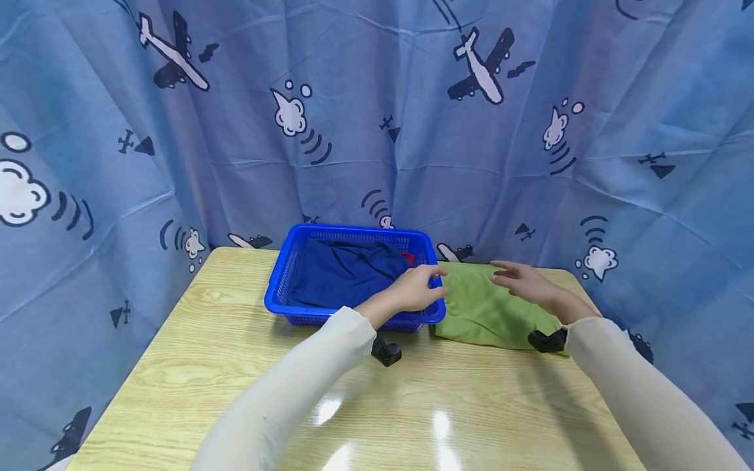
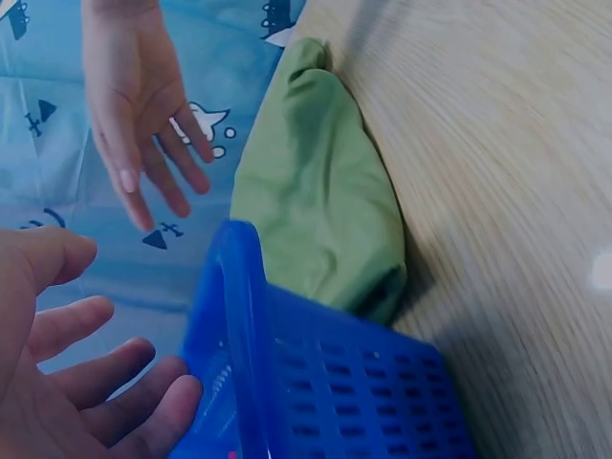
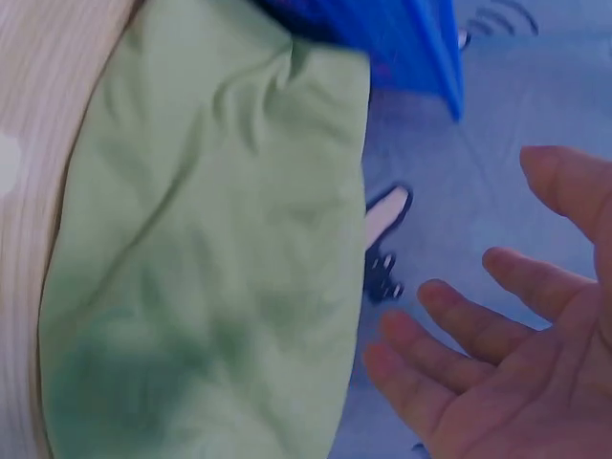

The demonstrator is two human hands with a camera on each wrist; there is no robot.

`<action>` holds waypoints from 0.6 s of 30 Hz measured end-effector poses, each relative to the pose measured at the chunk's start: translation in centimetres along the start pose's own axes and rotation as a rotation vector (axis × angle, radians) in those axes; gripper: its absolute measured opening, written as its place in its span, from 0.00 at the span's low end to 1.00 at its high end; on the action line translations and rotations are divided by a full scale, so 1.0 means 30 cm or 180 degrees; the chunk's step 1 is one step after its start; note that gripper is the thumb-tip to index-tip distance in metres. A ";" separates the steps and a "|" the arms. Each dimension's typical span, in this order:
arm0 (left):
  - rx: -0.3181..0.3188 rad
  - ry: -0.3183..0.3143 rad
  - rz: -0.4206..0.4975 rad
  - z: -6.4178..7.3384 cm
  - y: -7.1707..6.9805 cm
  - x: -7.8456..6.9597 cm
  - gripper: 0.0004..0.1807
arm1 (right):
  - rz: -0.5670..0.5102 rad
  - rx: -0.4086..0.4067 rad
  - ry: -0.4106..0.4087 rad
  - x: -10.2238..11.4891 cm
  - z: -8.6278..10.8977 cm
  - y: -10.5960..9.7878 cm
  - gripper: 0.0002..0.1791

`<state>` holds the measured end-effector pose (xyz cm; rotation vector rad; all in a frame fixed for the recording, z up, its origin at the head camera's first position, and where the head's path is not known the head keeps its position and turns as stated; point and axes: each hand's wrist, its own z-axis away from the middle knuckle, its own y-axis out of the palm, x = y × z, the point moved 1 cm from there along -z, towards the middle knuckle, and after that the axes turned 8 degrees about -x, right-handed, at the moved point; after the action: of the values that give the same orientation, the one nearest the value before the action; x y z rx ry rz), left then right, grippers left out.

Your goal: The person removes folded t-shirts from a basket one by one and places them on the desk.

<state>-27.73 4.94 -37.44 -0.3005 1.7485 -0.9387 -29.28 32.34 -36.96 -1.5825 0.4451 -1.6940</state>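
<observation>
A blue plastic basket (image 1: 277, 291) stands at the back of the table with dark blue cloth (image 1: 347, 271) inside and a bit of red cloth (image 1: 409, 259) at its right end. To its right lies a green cloth (image 1: 489, 311), flat with soft wrinkles. My left hand (image 1: 419, 288) is over the basket's right end, fingers spread and loosely bent, holding nothing. Above the green cloth hovers my right hand (image 1: 524, 284), its fingers loosely extended and nothing in them. The left wrist view shows the basket's rim (image 2: 247, 316) close beside the left fingertips.
The wooden table (image 1: 235, 366) has glare spots toward its front. Behind it hangs a blue curtain (image 1: 353, 163) printed with planes and clouds, close along the back edge. Black wrist devices (image 1: 385, 351) sit under both sleeves.
</observation>
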 end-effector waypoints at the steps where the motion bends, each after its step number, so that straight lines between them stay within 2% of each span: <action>1: 0.0006 0.0004 0.0010 0.009 -0.006 0.005 0.25 | -0.0021 -0.0012 -0.0043 0.013 0.004 0.008 0.39; 11: -0.0017 0.0001 0.0147 0.080 -0.056 0.091 0.24 | -0.0221 0.0070 -0.0351 0.129 0.057 0.058 0.36; 18: -0.0004 -0.0085 0.0225 0.128 -0.120 0.145 0.24 | -0.0336 0.0151 -0.0543 0.180 0.066 0.078 0.35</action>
<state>-26.87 -1.78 -38.29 -0.2491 1.7243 -0.8791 -26.40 27.39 -34.54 -1.7246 0.2374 -1.6178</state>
